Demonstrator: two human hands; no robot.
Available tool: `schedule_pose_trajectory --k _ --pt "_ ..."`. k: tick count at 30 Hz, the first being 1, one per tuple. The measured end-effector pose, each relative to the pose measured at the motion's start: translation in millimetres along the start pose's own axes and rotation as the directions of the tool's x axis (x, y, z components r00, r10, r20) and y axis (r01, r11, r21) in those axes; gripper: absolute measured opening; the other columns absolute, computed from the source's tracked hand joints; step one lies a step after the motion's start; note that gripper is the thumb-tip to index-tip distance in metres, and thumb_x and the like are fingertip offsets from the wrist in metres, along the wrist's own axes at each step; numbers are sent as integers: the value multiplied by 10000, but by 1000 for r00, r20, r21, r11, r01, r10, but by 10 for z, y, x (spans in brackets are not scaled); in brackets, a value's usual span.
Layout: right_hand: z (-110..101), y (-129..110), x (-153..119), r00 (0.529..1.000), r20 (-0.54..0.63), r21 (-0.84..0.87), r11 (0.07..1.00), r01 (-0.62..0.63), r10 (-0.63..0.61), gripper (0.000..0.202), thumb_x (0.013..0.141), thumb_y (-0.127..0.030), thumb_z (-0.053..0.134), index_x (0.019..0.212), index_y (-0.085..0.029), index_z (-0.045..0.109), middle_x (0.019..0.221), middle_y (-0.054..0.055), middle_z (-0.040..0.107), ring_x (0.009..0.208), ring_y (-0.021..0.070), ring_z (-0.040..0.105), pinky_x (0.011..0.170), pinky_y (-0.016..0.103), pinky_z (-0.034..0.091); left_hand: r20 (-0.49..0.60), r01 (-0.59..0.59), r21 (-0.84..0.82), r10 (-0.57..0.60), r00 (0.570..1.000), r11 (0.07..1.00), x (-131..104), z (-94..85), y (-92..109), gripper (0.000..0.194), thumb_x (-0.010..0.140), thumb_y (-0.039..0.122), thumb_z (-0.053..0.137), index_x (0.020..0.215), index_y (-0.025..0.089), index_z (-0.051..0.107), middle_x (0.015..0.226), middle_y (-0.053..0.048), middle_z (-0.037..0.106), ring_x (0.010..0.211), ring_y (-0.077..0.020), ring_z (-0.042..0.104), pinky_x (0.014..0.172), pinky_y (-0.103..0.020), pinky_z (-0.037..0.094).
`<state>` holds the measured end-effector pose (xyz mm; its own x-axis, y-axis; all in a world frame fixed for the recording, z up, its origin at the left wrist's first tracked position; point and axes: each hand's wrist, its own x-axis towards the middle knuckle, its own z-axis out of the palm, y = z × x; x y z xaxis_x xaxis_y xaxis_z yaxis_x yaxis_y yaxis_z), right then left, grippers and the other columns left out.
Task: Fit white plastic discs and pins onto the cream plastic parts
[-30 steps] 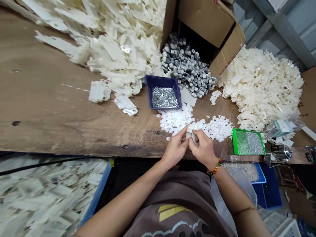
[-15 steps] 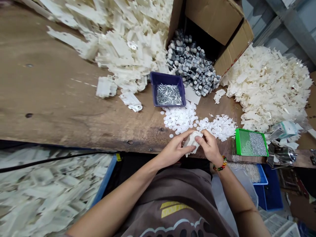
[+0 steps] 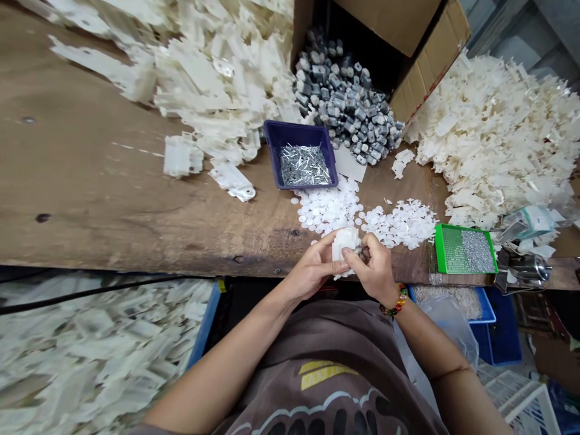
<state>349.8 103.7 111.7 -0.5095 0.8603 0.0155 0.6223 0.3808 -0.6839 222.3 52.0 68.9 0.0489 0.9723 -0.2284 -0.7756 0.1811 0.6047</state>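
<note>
On my remote feed: white plastic part (image 3: pixel 342 244) held at the wooden table's (image 3: pixel 149 223) near edge. I see left hand (image 3: pixel 312 270) fingers clamped on its left side, right hand (image 3: pixel 379 269) fingers clamped opposite, thumb across its face. Long axis, partly covered, seems to run away from the body, far end toward white discs (image 3: pixel 330 207).

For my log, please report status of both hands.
Left hand, right hand: both holding white part. White discs just beyond. Nothing seen blocking.
</note>
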Motion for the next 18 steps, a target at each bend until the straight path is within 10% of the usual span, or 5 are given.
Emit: schedule_pose_trajectory --k 11,18 --pt "-111 -31 3 930 93 -179 913 366 -355 152 909 -327 422 887 -187 478 815 47 561 698 143 532 637 266 428 -72 -5 11 6 997 1000 -38 -17 77 520 567 128 786 1064 171 637 863 -16 700 740 -134 629 707 -226 470" --pt "-86 12 47 962 98 -103 959 264 -254 178 895 -358 450 897 -187 498 789 33 579 677 137 552 620 264 438 -71 29 -85 -36 997 996 3 -2 70 399 588 108 762 969 144 650 786 -22 699 655 -125 631 649 -218 492"
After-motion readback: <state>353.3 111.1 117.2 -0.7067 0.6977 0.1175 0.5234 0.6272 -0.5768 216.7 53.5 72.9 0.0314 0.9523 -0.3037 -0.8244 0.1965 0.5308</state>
